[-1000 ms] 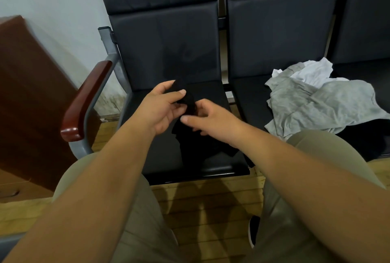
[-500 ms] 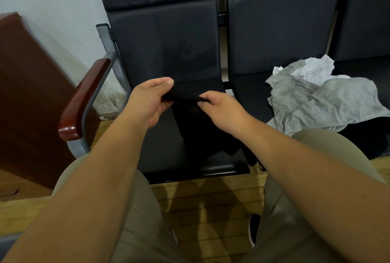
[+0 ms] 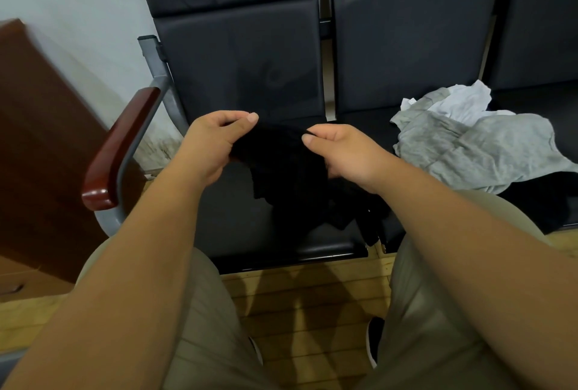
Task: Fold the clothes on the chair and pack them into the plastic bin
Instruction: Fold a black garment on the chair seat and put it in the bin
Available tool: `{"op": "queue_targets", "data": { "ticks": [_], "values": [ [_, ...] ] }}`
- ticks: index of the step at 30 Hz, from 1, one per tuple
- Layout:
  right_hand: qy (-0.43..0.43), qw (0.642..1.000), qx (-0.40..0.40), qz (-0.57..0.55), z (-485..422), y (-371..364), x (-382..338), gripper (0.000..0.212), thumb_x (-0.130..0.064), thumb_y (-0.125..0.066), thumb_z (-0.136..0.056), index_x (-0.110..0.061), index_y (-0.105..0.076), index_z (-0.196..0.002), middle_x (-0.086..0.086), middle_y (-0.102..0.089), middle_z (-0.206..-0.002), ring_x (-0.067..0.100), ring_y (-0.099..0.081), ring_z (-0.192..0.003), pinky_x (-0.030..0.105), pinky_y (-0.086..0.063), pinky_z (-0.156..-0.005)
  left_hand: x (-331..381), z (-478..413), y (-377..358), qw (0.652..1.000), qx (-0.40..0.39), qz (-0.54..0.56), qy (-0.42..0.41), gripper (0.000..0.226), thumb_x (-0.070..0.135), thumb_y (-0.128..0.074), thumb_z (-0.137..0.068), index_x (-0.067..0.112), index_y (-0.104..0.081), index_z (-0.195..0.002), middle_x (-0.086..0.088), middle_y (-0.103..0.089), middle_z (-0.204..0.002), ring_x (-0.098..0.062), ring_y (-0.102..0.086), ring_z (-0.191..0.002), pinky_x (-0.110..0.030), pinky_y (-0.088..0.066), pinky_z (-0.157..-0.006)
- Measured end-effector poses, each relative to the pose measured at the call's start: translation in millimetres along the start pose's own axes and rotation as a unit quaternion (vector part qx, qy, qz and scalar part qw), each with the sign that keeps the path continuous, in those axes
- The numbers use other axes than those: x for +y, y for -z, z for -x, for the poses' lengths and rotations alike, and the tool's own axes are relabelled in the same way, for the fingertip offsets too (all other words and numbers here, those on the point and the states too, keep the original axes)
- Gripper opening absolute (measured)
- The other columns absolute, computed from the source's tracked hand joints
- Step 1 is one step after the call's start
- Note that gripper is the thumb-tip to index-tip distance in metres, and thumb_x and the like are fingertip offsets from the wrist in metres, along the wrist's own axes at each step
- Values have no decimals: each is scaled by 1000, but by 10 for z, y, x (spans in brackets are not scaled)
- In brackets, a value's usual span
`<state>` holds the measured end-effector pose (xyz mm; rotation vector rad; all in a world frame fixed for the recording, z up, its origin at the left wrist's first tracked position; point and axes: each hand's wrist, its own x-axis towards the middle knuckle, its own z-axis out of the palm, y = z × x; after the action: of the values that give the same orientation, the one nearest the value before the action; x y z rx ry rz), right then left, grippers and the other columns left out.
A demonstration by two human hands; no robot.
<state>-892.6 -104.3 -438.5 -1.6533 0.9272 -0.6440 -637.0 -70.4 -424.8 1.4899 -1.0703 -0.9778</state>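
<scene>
Black cloth against a black seat is the main hazard here: the garment (image 3: pixel 287 170) barely stands out from the chair (image 3: pixel 225 220) under it, so its hems and corners are hard to find, and a fold could easily come out crooked. What kind of garment it is, I cannot tell.

Its top edge is lifted and runs almost level from left to right between the two hands. The rest hangs down toward the person and lies bunched on the seat. The long axis seems to run from that held edge down and to the right, ending in a tail at the seat's front right corner. That tail could slide off onto the wooden floor (image 3: pixel 306 311) if the cloth is pulled up sharply.

The left hand (image 3: pixel 215 142) has its grip pinched on one end of the edge and the right hand (image 3: pixel 341 151) on the other. Both holds are small, so a hard tug could free a corner.

A grey and white pile (image 3: pixel 475 145) waits on the next seat, well apart. No bin is in view.
</scene>
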Motion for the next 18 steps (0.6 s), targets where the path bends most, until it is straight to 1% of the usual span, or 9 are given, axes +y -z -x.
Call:
{"op": "queue_targets", "data": {
  "ticks": [1, 3, 5, 7, 10, 12, 15, 16, 18],
  "values": [
    [-11, 999, 5, -36, -9, 9, 6, 29, -37, -55, -108, -20, -77, -113, 11, -78, -111, 33, -76, -104, 56, -60, -98, 33, 36, 1, 999, -27, -28, -4, 34, 41, -83, -90, 20, -77, -116, -1, -80, -111, -17, -76, -107, -40, -60, -98],
    [-32, 995, 18, -92, -43, 34, 30, 33, -35, -55, -107, -10, -75, -117, 18, -75, -119, 36, -74, -110, 61, -58, -100, 80, 93, -12, 991, -56, -124, -14, 39, 43, -87, -83, 25, -74, -115, 4, -80, -105, -10, -76, -97, -29, -60, -84],
    [-41, 991, 31, -127, -76, 49, 51, 31, -33, -56, -107, -11, -77, -115, 15, -77, -119, 33, -74, -112, 61, -55, -104, 59, 105, -23, 964, -58, -259, -32, 41, 44, -93, -76, 31, -70, -108, 10, -76, -97, -4, -73, -87, -19, -54, -72],
    [-44, 988, 42, -144, -99, 62, 59, 28, -36, -60, -104, -17, -80, -111, 9, -79, -116, 29, -75, -113, 58, -52, -109, 16, 92, -41, 937, -34, -344, -56, 31, 39, -91, -80, 30, -65, -94, 9, -71, -89, -5, -69, -81, -19, -48, -64],
    [-35, 991, 40, -121, -66, 63, 32, 25, -43, -70, -98, -22, -80, -108, 5, -80, -111, 25, -76, -109, 53, -53, -109, -25, 47, -26, 926, -1, -366, -89, 21, 32, -81, -88, 26, -62, -85, 5, -67, -85, -10, -66, -78, -26, -43, -64],
    [-25, 995, 37, -90, -30, 67, 0, 22, -37, -76, -95, -20, -77, -110, 4, -81, -108, 24, -78, -104, 51, -58, -103, -26, 35, -11, 922, 6, -376, -96, 17, 31, -77, -91, 24, -62, -87, 4, -68, -84, -10, -65, -77, -25, -42, -62],
    [-15, 998, 63, 13, -15, 82, -17, 14, -31, -78, -93, -23, -74, -104, 1, -80, -98, 22, -78, -92, 45, -63, -93, -103, -27, 10, 929, 23, -360, -85, 15, 25, -75, -93, 23, -60, -92, 4, -67, -82, -10, -61, -74, -24, -42, -63],
    [-9, 996, 83, 43, -25, 89, -7, 11, -32, -77, -93, -26, -74, -101, -1, -79, -95, 19, -78, -88, 40, -64, -88, -133, -58, 21, 932, 29, -351, -82, 15, 23, -75, -93, 24, -60, -91, 3, -66, -81, -12, -60, -72, -25, -43, -64],
    [7, 988, 129, 83, -49, 117, 13, 5, -34, -75, -94, -29, -73, -96, -7, -77, -88, 11, -75, -79, 29, -59, -74, -158, -118, 51, 941, 36, -328, -73, 13, 22, -73, -93, 28, -63, -90, 2, -66, -78, -11, -58, -69, -28, -44, -65]
  ]
}}
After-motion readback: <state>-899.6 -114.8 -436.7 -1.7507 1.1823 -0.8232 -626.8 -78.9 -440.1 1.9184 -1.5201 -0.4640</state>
